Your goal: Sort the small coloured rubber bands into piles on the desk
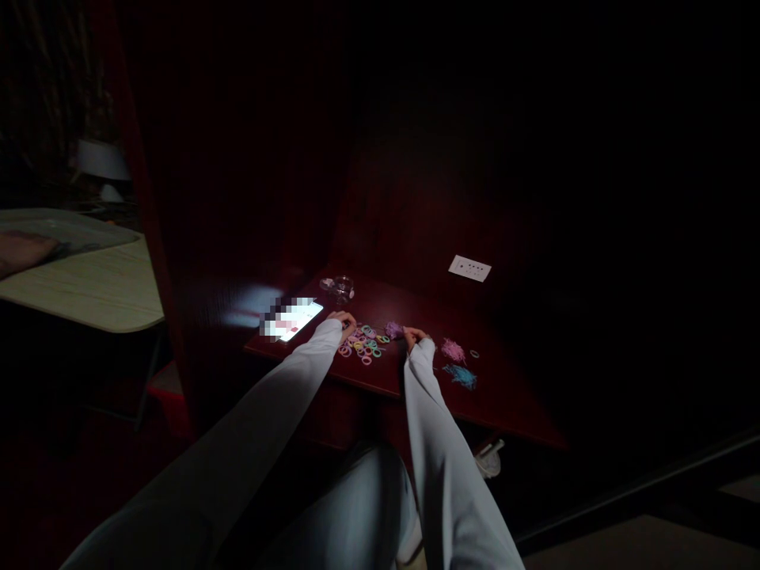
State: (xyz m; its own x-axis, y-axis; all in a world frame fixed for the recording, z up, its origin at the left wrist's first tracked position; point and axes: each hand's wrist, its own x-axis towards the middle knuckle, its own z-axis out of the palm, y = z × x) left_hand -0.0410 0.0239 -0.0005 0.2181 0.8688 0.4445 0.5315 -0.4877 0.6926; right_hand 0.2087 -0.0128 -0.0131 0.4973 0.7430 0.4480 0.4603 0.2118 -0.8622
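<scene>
Many small coloured hair ties (pixel 366 348) lie spread on the dark red desk (pixel 380 385). My left hand (pixel 344 320) is at the upper left edge of this spread, fingers curled inward; anything in them is too small and dark to make out. Just right of the hair ties sits a small heap of thin purple pieces (pixel 393 330). My right hand (pixel 416 336) is at the heap's right side, its fingertips pinched together; what they hold is unclear. Farther right are a pink heap (pixel 453 351), a blue heap (pixel 461 375) and a single pale ring (pixel 474 354).
A lit phone or tablet (pixel 302 318) lies at the desk's left. Behind it stands a clear jar (pixel 343 288). A white socket plate (pixel 469 268) is on the back panel. Beyond the left partition, another person's hand (pixel 24 252) rests by a pale table (pixel 95 293).
</scene>
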